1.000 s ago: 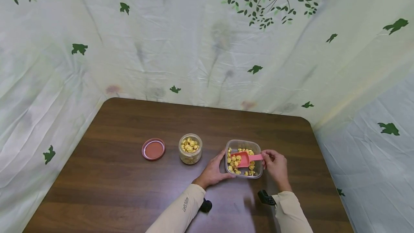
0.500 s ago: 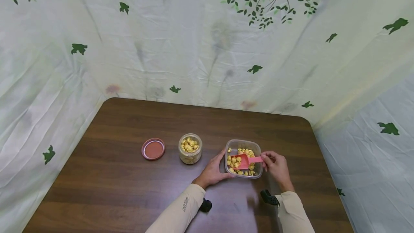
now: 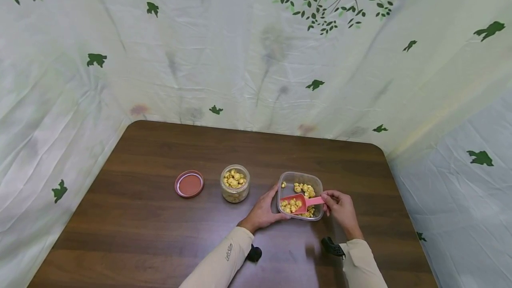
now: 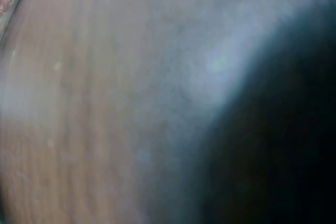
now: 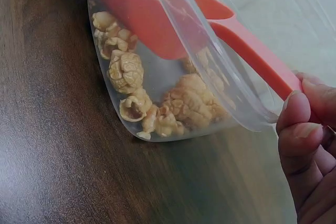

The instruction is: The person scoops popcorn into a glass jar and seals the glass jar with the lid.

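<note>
- The right hand (image 3: 341,210) pinches the handle of a pink scoop (image 3: 299,202), its bowl loaded with popcorn (image 5: 126,72) and dipped into the near left of a clear plastic container (image 3: 316,181).
- The left hand (image 3: 265,211) rests against the container's left wall, fingers curved round its near corner, gripping it.
- Left of the container stands an open jar (image 3: 235,184) filled with popcorn.
- Further left, a red lid (image 3: 189,184) lies flat on the brown table (image 3: 140,234).
</note>
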The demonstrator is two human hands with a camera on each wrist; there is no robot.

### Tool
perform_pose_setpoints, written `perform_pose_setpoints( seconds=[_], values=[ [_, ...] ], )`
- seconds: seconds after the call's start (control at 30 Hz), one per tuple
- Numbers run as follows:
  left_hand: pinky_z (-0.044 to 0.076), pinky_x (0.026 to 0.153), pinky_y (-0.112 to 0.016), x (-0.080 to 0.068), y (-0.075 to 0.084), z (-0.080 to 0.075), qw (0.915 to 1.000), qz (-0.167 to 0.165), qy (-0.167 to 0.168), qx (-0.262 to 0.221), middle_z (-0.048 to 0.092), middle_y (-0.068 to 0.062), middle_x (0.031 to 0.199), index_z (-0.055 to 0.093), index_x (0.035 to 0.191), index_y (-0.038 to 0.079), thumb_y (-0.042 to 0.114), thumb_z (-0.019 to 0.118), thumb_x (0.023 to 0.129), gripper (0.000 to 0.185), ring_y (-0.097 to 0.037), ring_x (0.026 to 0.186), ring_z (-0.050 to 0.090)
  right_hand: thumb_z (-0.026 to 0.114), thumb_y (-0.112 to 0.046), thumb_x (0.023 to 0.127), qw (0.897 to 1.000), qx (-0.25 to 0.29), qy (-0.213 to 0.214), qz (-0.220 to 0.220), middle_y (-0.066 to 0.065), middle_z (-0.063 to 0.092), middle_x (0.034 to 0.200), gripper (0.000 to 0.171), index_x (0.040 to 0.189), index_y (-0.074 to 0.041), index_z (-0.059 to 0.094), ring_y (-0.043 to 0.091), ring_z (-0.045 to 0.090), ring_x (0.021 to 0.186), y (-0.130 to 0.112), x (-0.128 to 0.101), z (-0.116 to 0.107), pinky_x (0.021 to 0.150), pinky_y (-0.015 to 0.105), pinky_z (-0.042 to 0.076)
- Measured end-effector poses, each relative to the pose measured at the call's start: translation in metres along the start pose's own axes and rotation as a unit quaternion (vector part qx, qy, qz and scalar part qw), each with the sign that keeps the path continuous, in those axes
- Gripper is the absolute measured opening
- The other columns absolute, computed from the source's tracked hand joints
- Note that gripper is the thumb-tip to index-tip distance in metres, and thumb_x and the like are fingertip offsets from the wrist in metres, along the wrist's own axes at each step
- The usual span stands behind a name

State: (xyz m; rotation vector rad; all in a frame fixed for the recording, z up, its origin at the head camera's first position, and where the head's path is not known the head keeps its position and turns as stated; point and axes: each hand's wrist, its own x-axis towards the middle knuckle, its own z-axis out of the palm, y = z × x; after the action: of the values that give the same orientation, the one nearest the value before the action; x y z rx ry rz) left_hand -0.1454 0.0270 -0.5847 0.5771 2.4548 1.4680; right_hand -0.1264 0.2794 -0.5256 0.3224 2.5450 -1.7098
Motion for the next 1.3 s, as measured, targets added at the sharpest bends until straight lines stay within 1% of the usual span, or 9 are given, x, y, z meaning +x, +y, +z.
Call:
perform_pose_setpoints(
  seconds=[0.2,0.33,0.47,0.67,0.87,1.03,1.13,1.3],
  values=[
    [0.032,0.11,-0.047,0.0003,-0.0001,0.0,1.0,0.002,0.002,0.0,0.037,-0.018,0.15,0.026,0.152,0.007,0.036,0.085,0.072,0.104,-0.032,0.136,0.038,0.057,-0.003,0.096,0.998,0.031,-0.002,0.047,0.007,0.056,0.065,0.018,0.102,0.013,0.062,0.013,0.051,0.054,-0.0014,0.0006,0.0007,0.048,0.025,0.047],
    [0.033,0.11,-0.048,0.0001,0.0003,-0.0006,1.0,-0.006,-0.002,-0.002,0.036,-0.019,0.151,0.025,0.152,0.006,0.036,0.085,0.072,0.104,-0.033,0.136,0.037,0.057,-0.004,0.096,0.996,0.052,0.002,0.072,0.006,0.057,0.065,0.021,0.106,0.014,0.061,0.012,0.051,0.055,-0.0027,0.0016,0.0013,0.048,0.023,0.046],
    [0.032,0.111,-0.047,0.0003,0.0006,-0.0007,0.9998,-0.017,-0.006,-0.002,0.036,-0.018,0.151,0.025,0.153,0.008,0.037,0.084,0.073,0.104,-0.032,0.137,0.036,0.055,-0.002,0.097,0.994,0.075,0.01,0.084,0.004,0.057,0.066,0.024,0.109,0.017,0.059,0.011,0.05,0.055,-0.0034,0.0022,0.0018,0.047,0.022,0.045],
    [0.031,0.111,-0.047,0.0006,-0.0005,0.0005,0.9998,-0.019,-0.006,-0.007,0.035,-0.017,0.151,0.025,0.153,0.01,0.038,0.084,0.073,0.104,-0.031,0.137,0.035,0.052,-0.001,0.097,0.989,0.107,0.014,0.098,0.004,0.058,0.068,0.025,0.112,0.019,0.057,0.01,0.051,0.055,-0.0013,0.0023,0.0012,0.047,0.021,0.045],
    [0.031,0.111,-0.048,0.0003,-0.0006,0.0007,0.9997,-0.022,-0.004,-0.012,0.035,-0.017,0.152,0.025,0.153,0.01,0.038,0.085,0.072,0.105,-0.031,0.138,0.035,0.05,-0.001,0.098,0.982,0.148,0.015,0.115,0.002,0.06,0.072,0.026,0.114,0.019,0.055,0.01,0.052,0.057,0.0009,0.0021,0.001,0.049,0.02,0.045],
    [0.031,0.111,-0.047,-0.0006,0.0008,0.0004,0.9997,-0.02,-0.002,-0.012,0.035,-0.016,0.152,0.025,0.153,0.01,0.038,0.085,0.071,0.106,-0.03,0.138,0.034,0.049,0.001,0.098,0.974,0.187,0.015,0.125,0.001,0.06,0.072,0.026,0.115,0.021,0.053,0.009,0.052,0.056,0.0027,0.002,0.0012,0.049,0.019,0.045],
    [0.031,0.111,-0.047,-0.0008,0.0012,0.0006,0.9999,-0.012,0.002,-0.008,0.036,-0.018,0.151,0.025,0.153,0.008,0.037,0.086,0.07,0.106,-0.031,0.137,0.035,0.048,0.001,0.098,0.969,0.21,0.016,0.131,0.001,0.06,0.072,0.025,0.114,0.02,0.054,0.008,0.052,0.056,0.0037,0.0018,0.0008,0.049,0.018,0.045],
    [0.032,0.11,-0.047,-0.0009,0.0021,0.0003,0.9999,0.006,0.009,-0.007,0.038,-0.019,0.149,0.026,0.152,0.006,0.035,0.087,0.07,0.106,-0.032,0.136,0.037,0.048,0.002,0.098,0.962,0.235,0.019,0.139,0.001,0.06,0.071,0.02,0.107,0.016,0.059,0.008,0.053,0.056,0.0054,0.002,-0.0005,0.05,0.018,0.045]
  ],
)
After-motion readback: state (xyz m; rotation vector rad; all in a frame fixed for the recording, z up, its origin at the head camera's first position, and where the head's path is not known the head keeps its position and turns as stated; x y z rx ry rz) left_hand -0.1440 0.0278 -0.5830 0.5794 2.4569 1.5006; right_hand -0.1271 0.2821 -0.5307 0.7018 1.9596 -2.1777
